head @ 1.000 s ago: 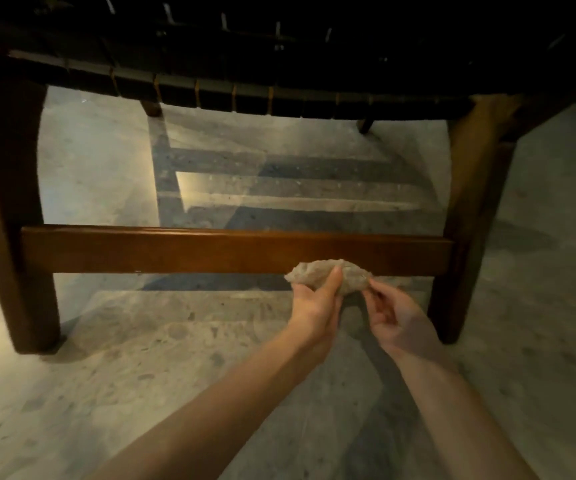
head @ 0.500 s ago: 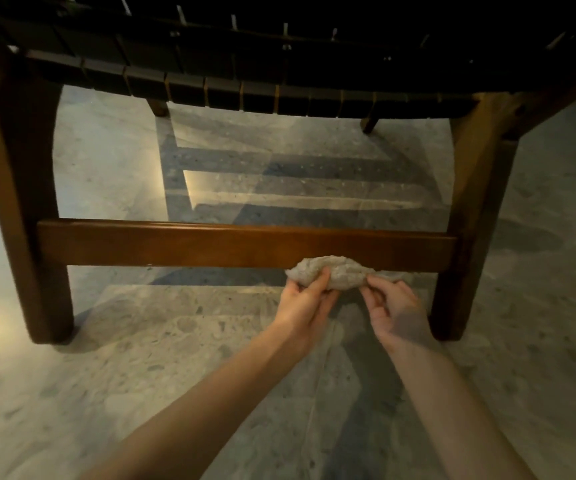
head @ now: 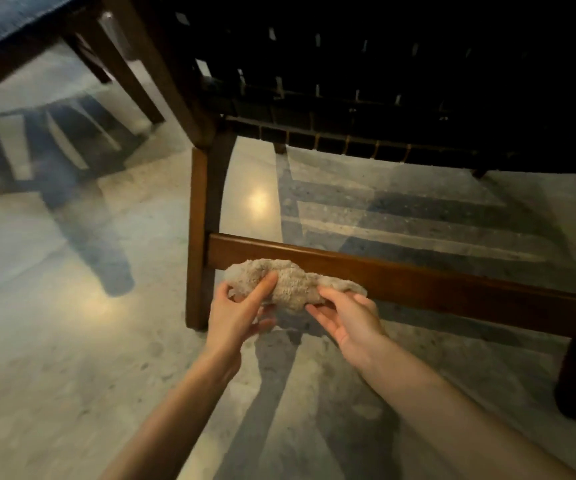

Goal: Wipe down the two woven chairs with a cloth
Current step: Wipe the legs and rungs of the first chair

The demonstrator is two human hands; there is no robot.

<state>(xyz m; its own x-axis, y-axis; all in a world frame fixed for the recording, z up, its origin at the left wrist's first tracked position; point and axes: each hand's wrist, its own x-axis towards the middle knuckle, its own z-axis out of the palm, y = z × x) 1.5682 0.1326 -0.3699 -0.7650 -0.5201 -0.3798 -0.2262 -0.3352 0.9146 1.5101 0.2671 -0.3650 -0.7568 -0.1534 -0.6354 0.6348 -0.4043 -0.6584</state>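
The scene is dim and warm-toned. The polished pale speckled stone floor (head: 54,358) carries two soft yellowish glare spots, one just beyond the brown wooden chair leg (head: 198,237) and one to its left. The black woven strap seat (head: 401,81) is nearly lost in darkness, with only slivers of light showing through its gaps. Beneath it, striped shadows lie across the floor. Long dark shadows run under the forearms. The fluffy beige cloth (head: 290,282), the left hand (head: 234,317) and the right hand (head: 352,320) gripping it are evenly lit and fairly sharp. The second wooden chair with a blue cushion (head: 13,15), upper left, is smeared by motion blur. Straight wood bows near the frame edges.
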